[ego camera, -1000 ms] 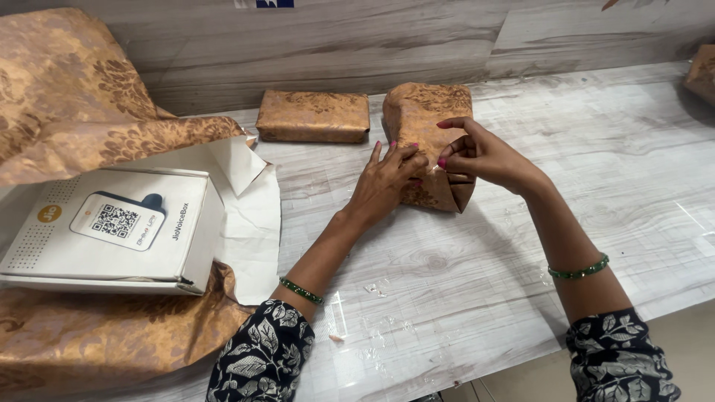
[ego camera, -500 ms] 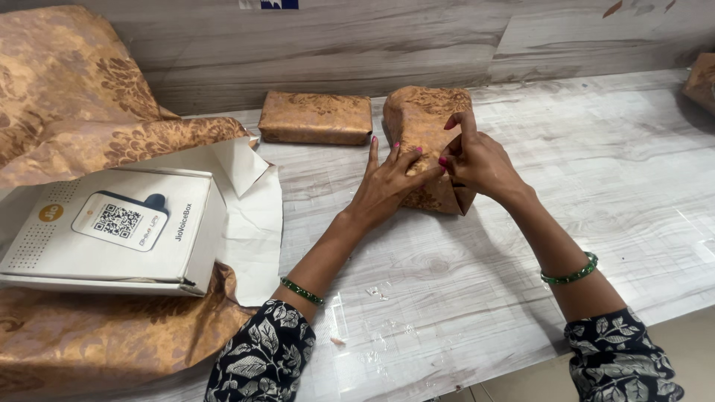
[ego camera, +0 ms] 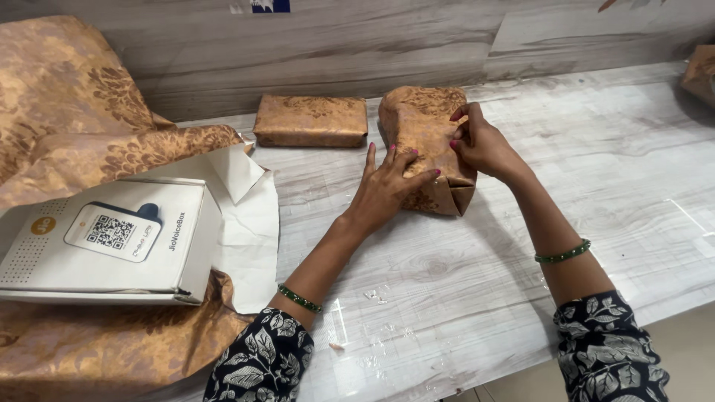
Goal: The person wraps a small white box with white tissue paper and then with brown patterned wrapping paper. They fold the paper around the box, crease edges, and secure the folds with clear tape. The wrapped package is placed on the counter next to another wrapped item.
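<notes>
A box wrapped in brown floral gift paper (ego camera: 418, 119) lies on the pale wood-grain table (ego camera: 477, 253), its near end folded. My left hand (ego camera: 387, 186) presses flat on the package's near left part, fingers spread. On its top right edge rests my right hand (ego camera: 480, 141), fingers curled and pinching the paper. Both wrists wear green bangles.
A second wrapped package (ego camera: 311, 120) lies by the back wall. At left, a white carton (ego camera: 112, 242) sits on a large sheet of brown floral wrapping paper (ego camera: 89, 126). Another wrapped item (ego camera: 700, 71) shows at the far right edge. Bits of clear tape dot the table's front.
My right hand has moved from the near end of the package up along its top right edge. My left hand stays pressed on the paper, fingers spread a little wider.
</notes>
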